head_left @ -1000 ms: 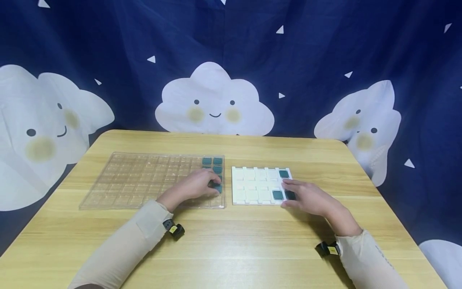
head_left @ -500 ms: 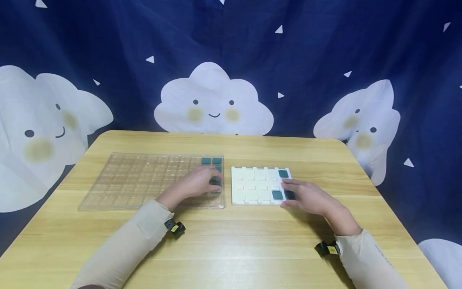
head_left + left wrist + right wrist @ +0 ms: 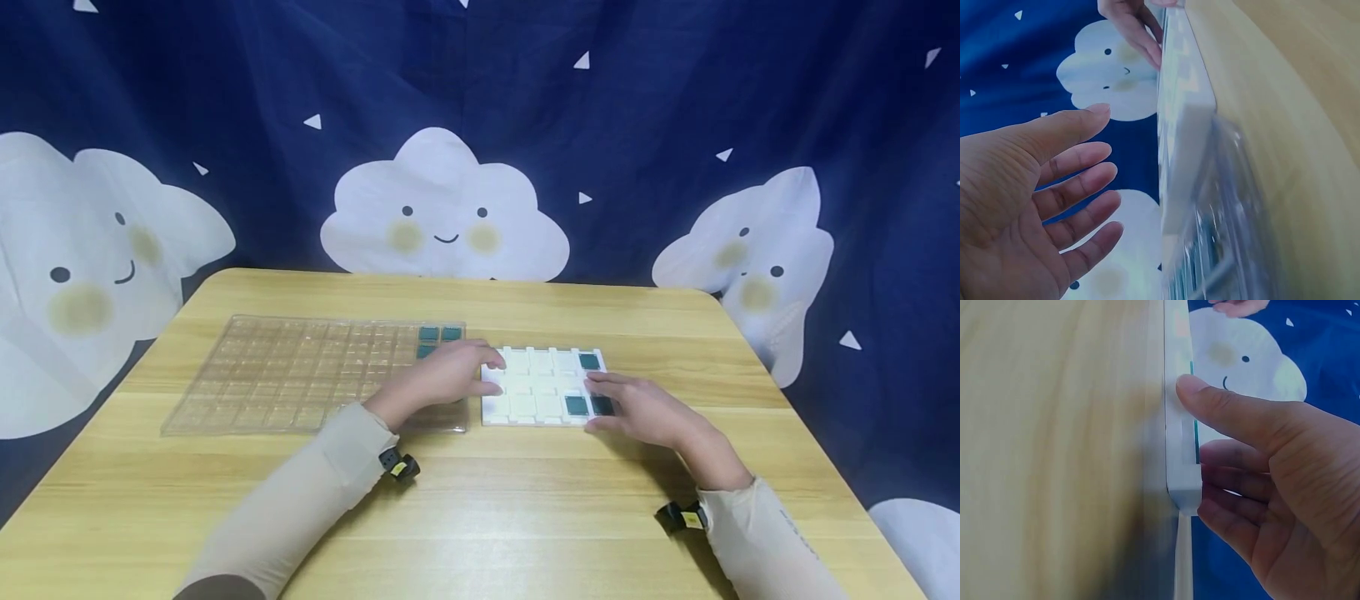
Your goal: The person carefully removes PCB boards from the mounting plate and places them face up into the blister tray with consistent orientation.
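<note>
In the head view my left hand (image 3: 442, 372) is over the right end of a clear compartmented tray (image 3: 285, 371), its fingertips by the left edge of a white slotted tray (image 3: 523, 407). The left wrist view shows that hand (image 3: 1041, 187) with thumb and fingers apart and nothing between them. My right hand (image 3: 645, 410) rests on the white tray's right end. Seen from the right wrist, its thumb (image 3: 1229, 412) touches the tray's near side while the other fingers lie along its top. Thin dark green square pieces (image 3: 577, 406) sit in the right-hand slots, one partly covered by this hand.
More green squares (image 3: 428, 333) lie in the clear tray's far right compartments; my left hand covers others. Both trays lie side by side on a wooden table (image 3: 480, 517), a narrow gap between them. A blue cloud-patterned curtain (image 3: 525, 92) hangs behind.
My left hand has moved right, from the clear tray's right-hand compartments to the left edge of the white tray. My right hand has stayed in place.
</note>
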A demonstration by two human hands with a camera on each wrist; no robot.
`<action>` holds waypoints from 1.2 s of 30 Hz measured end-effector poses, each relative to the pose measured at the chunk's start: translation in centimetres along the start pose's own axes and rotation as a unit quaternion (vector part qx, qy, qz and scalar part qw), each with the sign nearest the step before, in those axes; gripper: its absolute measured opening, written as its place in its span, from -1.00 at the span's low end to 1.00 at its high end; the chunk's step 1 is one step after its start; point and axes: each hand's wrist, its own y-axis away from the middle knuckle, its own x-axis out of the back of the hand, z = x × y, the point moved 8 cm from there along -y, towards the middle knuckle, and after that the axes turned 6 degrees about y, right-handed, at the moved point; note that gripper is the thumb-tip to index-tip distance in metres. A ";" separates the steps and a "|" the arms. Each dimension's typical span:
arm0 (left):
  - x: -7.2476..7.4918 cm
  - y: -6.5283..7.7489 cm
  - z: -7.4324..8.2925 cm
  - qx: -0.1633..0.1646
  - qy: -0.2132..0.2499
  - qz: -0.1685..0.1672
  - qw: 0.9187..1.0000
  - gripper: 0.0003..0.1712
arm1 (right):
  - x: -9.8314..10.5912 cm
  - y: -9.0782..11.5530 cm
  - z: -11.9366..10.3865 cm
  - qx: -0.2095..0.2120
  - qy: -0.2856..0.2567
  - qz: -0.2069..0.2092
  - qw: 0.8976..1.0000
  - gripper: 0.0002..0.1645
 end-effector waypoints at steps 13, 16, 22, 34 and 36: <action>-1.6 -2.3 2.2 -0.007 0.003 -0.035 0.999 -0.52 | -0.1 0.0 0.2 -0.006 0.002 -0.006 1.000 -0.20; -1.9 -2.6 2.7 -0.011 0.004 -0.038 0.999 -0.52 | -0.1 0.0 0.2 -0.008 0.001 -0.009 1.000 -0.20; -2.4 -3.4 3.4 -0.015 0.005 -0.038 0.999 -0.51 | 0.0 -0.1 0.2 -0.011 -0.005 -0.016 1.000 -0.20; -3.5 -4.6 4.3 -0.018 -0.001 -0.050 0.999 -0.48 | 0.0 -0.1 0.2 -0.012 -0.008 -0.019 1.000 -0.20; -3.6 -4.7 4.4 -0.016 0.002 -0.051 0.999 -0.47 | 0.0 -0.1 0.2 -0.012 -0.009 -0.020 1.000 -0.20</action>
